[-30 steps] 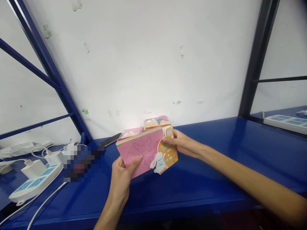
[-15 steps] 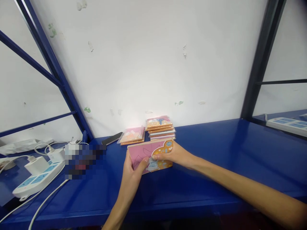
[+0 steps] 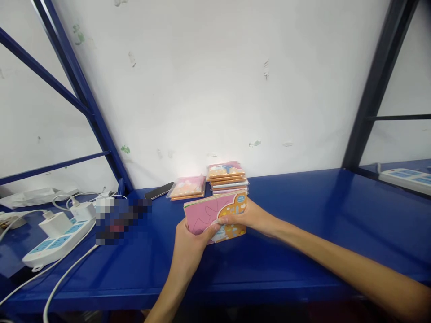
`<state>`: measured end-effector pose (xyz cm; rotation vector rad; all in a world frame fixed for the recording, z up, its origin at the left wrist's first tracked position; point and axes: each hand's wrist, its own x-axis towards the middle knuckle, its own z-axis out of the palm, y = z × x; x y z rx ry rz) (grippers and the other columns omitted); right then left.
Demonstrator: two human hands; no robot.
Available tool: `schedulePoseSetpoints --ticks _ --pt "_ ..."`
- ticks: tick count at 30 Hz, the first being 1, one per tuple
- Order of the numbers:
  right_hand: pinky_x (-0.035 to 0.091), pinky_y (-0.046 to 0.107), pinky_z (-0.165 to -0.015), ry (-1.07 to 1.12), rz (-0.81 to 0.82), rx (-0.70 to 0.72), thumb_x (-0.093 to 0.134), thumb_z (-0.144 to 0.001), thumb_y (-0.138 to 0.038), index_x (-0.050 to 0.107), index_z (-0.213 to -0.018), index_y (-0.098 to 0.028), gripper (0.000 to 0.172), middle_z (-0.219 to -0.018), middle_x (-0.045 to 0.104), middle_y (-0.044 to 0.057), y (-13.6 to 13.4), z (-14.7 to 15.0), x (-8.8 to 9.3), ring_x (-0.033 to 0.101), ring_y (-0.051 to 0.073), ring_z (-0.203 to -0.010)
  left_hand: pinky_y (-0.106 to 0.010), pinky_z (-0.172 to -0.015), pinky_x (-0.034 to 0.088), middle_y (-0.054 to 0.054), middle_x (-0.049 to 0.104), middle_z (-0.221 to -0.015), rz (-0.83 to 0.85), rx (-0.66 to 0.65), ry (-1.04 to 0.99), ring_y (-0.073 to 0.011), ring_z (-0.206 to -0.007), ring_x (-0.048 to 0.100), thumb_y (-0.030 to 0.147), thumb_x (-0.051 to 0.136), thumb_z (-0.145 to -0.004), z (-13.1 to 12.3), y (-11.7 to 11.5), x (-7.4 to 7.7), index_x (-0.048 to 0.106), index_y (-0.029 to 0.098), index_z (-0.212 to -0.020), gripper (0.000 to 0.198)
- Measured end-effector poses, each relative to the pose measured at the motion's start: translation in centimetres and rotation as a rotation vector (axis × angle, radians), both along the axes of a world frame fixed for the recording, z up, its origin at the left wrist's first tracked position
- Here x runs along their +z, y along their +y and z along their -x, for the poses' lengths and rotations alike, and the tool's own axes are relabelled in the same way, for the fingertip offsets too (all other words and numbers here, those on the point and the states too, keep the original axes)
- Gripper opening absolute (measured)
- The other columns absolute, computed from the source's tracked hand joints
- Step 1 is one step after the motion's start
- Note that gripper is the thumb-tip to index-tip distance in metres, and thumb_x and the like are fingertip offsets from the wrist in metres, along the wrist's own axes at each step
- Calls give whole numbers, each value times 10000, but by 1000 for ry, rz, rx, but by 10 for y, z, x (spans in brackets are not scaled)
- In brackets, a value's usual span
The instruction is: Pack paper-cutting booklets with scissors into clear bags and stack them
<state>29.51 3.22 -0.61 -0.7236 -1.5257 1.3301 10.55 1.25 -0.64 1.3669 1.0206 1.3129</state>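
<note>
head view | left hand (image 3: 187, 255), right hand (image 3: 253, 218) | fingers (image 3: 232, 219) clamped on pink card booklet (image 3: 215, 219), edges held square | wrapped card stack (image 3: 228, 177) just behind booklet

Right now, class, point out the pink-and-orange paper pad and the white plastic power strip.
Pink-and-orange paper pad (image 3: 202, 218), head view, on its pink cover.
White plastic power strip (image 3: 57, 244), head view, on its top face.

The paper booklet (image 3: 201, 214) looks matt, the blue metal shelf (image 3: 303, 255) glossy.

A scuffed white wall (image 3: 215, 89) stands behind a blue metal shelf (image 3: 303, 202).
</note>
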Motion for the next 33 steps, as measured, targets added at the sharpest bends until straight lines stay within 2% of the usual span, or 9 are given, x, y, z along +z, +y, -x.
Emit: schedulePoseSetpoints --ticks 3,7,9,13,16,19,23,29,33 --pt "528 388 -934 8 5 -1 782 -789 -573 726 -1080 -208 471 -1045 764 78 1 -2 0 709 237 -979 -425 -872 612 -127 803 -1036 9 0 -54 -346 -975 751 341 935 -606 2 2 1 775 116 -1065 535" --pt "516 398 -943 -17 -50 -13 321 -967 -745 635 -1254 -230 668 -1168 714 110 8 -4 4 677 242 -1065 -420 -861 627 -134 796 -1068 -4 60 -200 -318 -950 761 304 939 -608 25 14 17 753 109 -1111 571" --pt "522 372 -893 -239 -166 -135 283 -1006 -689 595 -1292 -230 625 -1115 717 101 14 1 7 683 230 -1010 -403 -908 621 -120 786 -1122 -78 109 -296 -305 -1036 744 267 931 -626 45 20 33 738 126 -1137 564" --pt "496 345 -821 -922 -459 -445 305 -1063 -524 560 -1341 -255 463 -955 752 67 34 29 11 713 238 -898 -356 -1013 579 -69 771 -1176 -264 332 -323 -287 -1173 689 211 933 -622 91 23 64 747 163 -1119 533" --pt "477 394 -822 -1109 -522 -564 284 -1069 -483 552 -1393 -252 480 -971 762 119 54 60 10 722 309 -936 -317 -1046 560 -35 760 -1210 -317 420 -317 -277 -1254 639 191 932 -624 116 19 79 753 207 -1119 526" --pt "477 419 -834 -1170 -523 -617 296 -1067 -455 560 -1407 -195 503 -1012 767 172 75 84 7 723 340 -966 -270 -999 584 -26 760 -1213 -307 433 -321 -264 -1257 638 187 928 -631 127 15 84 749 218 -1123 524" --pt "478 421 -855 -1209 -525 -668 296 -1070 -404 699 -1145 -90 516 -1072 749 241 90 92 5 718 356 -1000 -237 -923 611 -40 766 -1200 -278 389 -329 -258 -1204 672 195 924 -636 128 16 83 745 205 -1136 531" --pt "478 416 -858 -1081 -566 -680 394 -1046 -402 757 -947 -161 448 -995 778 193 78 64 23 722 345 -980 -292 -922 622 -75 764 -1187 -274 328 -302 -281 -1158 696 212 921 -649 126 19 78 737 188 -1176 559" --pt "530 396 -823 -877 -567 -666 479 -1009 -399 758 -1059 -222 334 -1036 794 105 60 34 39 739 277 -922 -307 -893 634 -93 761 -1187 -268 280 -287 -296 -1141 704 228 917 -662 125 17 78 716 176 -1219 594"
